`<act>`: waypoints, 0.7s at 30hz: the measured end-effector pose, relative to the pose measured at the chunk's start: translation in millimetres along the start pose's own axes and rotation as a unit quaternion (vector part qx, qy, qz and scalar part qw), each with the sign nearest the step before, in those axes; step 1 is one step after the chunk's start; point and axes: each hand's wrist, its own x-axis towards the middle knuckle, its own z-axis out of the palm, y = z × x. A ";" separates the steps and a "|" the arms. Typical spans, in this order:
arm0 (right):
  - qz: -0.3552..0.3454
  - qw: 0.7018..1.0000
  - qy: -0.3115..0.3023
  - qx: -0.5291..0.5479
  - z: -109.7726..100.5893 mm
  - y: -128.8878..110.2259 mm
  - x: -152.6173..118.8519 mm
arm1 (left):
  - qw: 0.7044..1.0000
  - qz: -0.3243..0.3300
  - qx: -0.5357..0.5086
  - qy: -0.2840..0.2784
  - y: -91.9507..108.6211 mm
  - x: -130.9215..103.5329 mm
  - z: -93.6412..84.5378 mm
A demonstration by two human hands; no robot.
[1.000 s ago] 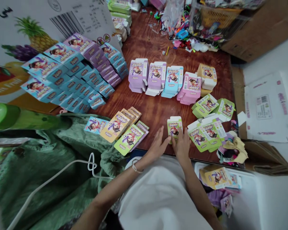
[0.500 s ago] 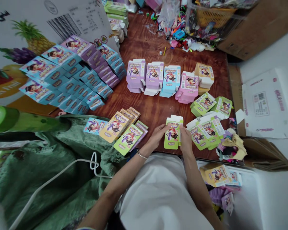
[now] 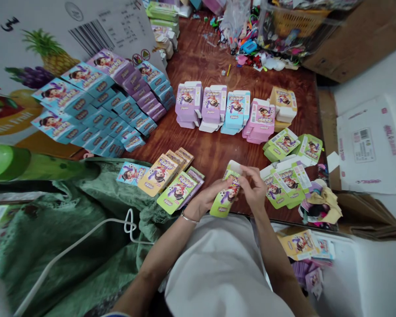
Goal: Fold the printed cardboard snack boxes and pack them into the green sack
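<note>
Tilted green box (image 3: 222,206) over a bench (image 3: 211,152).
Left hand (image 3: 204,199) grips its side; right hand (image 3: 255,190) touches its top, grip unclear.

"How many stacks of printed cardboard cartons (image 3: 214,105) stand in the middle row on the reddish-brown wooden desk (image 3: 204,147)?"

"Five: two purple stacks (image 3: 188,100), one light-blue stack (image 3: 236,110), one pink stack (image 3: 260,118), one orange-topped stack (image 3: 284,99)."

"And held?"

"One green printed cardboard carton (image 3: 225,197)."

"Loose dice, sticks?"

"One white dotted die (image 3: 223,73), one yellow stick (image 3: 229,70)."
</note>
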 end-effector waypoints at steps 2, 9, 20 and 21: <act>0.075 0.997 0.009 0.035 -1.5 0.1 0.1 | 0.998 0.030 0.045 0.020 -0.1 4.7 -0.7; 0.076 0.997 -0.002 -0.016 13.9 -7.7 -14.5 | 0.841 0.382 0.340 0.178 -4.5 24.1 -6.3; 0.238 0.954 -0.040 0.178 17.7 -13.8 0.7 | 0.807 0.327 0.464 0.161 8.8 23.5 -3.1; 0.254 0.944 -0.025 0.211 17.6 -14.3 1.5 | 0.801 0.319 0.473 0.179 10.0 22.8 -2.2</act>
